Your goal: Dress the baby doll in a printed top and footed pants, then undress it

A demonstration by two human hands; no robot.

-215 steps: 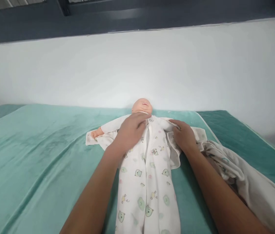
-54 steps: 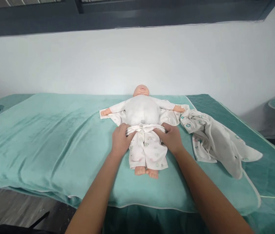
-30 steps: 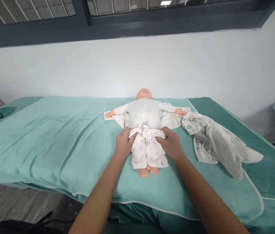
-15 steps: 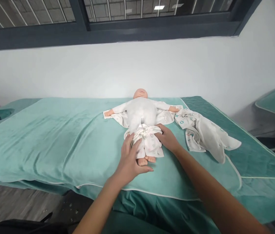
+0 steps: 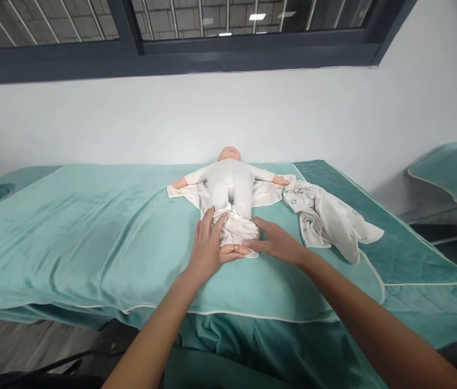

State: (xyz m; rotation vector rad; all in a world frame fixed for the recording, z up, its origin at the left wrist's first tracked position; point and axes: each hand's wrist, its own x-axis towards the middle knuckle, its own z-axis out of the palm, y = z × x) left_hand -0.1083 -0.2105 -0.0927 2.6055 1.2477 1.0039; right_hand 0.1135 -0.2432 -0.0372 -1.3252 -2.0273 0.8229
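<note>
A baby doll (image 5: 230, 178) with a white cloth body lies on its back, arms spread, head toward the wall. Printed white baby pants (image 5: 239, 229) are bunched round its lower legs, with the feet showing at the hems. My left hand (image 5: 207, 246) grips the pants at their left side, its thumb by the feet. On the right side, my right hand (image 5: 275, 240) has its fingers and thumb closed on the same pants. An opened white garment (image 5: 267, 193) lies under the doll's back and arms.
Another printed white garment (image 5: 329, 219) lies crumpled right of the doll. Everything rests on a green cloth-covered bed (image 5: 70, 232) against a white wall (image 5: 131, 121). Above is a barred window with a dark frame (image 5: 252, 54). A green padded surface (image 5: 455, 173) stands at far right.
The pants have slid down from the doll's hips and thighs to its lower legs, baring the upper legs. My right hand has moved down with them; my left hand has closed in on the fabric.
</note>
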